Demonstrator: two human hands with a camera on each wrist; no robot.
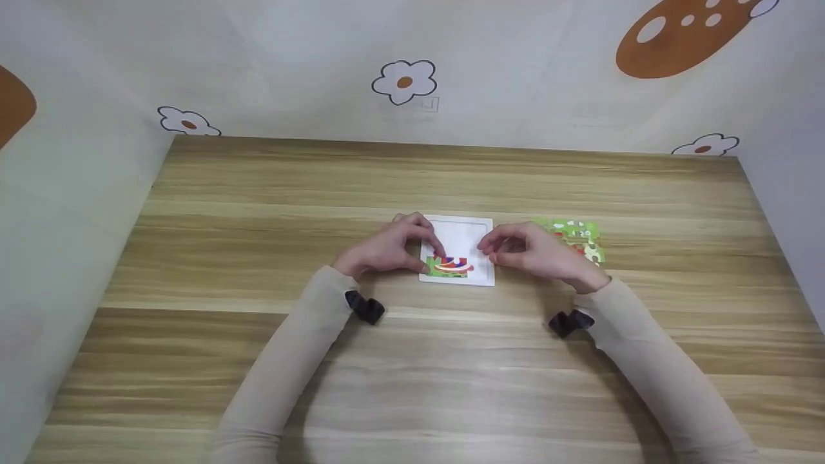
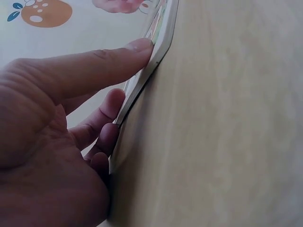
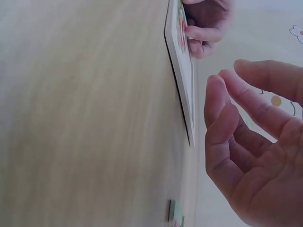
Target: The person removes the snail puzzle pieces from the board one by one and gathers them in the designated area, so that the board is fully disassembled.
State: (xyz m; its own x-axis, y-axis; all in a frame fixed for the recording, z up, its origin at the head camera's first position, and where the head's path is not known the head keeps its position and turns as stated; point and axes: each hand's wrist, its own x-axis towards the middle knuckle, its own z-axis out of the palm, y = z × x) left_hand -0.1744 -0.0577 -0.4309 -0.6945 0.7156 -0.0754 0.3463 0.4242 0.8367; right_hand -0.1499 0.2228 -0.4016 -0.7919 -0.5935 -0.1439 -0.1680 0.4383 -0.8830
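A white puzzle tray [image 1: 459, 235] lies on the table. Joined jigsaw pieces [image 1: 451, 269] in green, red, blue and white fill its lower left part. My left hand [image 1: 390, 248] is at the tray's left side; its thumb rests at the lower left corner and a fingertip touches the top of the joined pieces. In the left wrist view, the thumb [image 2: 99, 68] lies across the tray's rim, other fingers beside the edge. Over the tray's right edge hovers my right hand [image 1: 538, 252], fingers loosely bent, thumb apart. Nothing shows between the fingers [image 3: 218, 123].
More jigsaw pieces [image 1: 583, 233], mostly green, lie right of the tray, partly hidden behind the right hand. The wooden table [image 1: 290, 180] meets a pale wall [image 1: 309, 77] with printed flowers at its far edge. Black camera mounts [image 1: 366, 307] sit at both wrists.
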